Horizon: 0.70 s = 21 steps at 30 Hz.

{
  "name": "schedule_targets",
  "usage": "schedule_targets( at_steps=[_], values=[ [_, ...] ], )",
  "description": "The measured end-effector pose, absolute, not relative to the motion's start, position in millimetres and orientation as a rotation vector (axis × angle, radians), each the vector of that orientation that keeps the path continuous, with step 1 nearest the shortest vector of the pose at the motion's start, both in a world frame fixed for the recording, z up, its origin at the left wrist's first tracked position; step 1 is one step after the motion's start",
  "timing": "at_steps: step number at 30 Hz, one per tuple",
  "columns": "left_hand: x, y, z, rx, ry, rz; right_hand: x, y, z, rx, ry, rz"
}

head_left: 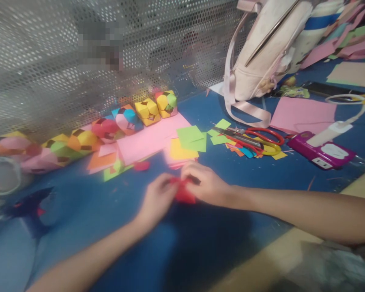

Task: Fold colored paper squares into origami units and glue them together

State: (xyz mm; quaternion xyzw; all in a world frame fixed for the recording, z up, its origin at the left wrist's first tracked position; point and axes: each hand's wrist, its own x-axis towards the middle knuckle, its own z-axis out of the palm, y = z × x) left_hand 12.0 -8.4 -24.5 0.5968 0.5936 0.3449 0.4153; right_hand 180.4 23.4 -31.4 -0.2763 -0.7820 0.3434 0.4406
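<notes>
A small red paper piece (185, 194) is held between both hands over the blue table, its folds blurred. My left hand (160, 194) pinches its left edge, fingers closed. From the right, my right hand (205, 184) grips its upper right part with bent fingers. Just beyond the hands lie yellow paper (182, 152) and green paper squares (191, 138), and a loose red scrap (141, 166) rests to the left of them. Woven paper cubes (147, 111) in several colours stand in a row along the perforated metal panel.
Scissors (264, 140) lie on paper scraps right of centre, beside a purple power adapter (320, 150) with a white plug. A pink bag (261, 48) stands behind. A dark glue gun (30, 211) is at the left.
</notes>
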Motion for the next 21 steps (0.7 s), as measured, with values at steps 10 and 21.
schedule_targets(
  at_steps=[10, 21],
  values=[
    [9.1, -9.3, -30.7, 1.447, 1.463, 0.920, 179.5, 22.9, -23.6, -0.995, -1.821, 1.222],
    [9.8, -9.7, -29.0, 1.478, 1.504, 0.913, 178.7, 21.7, -24.1, -1.025, -1.847, 1.176]
  ],
)
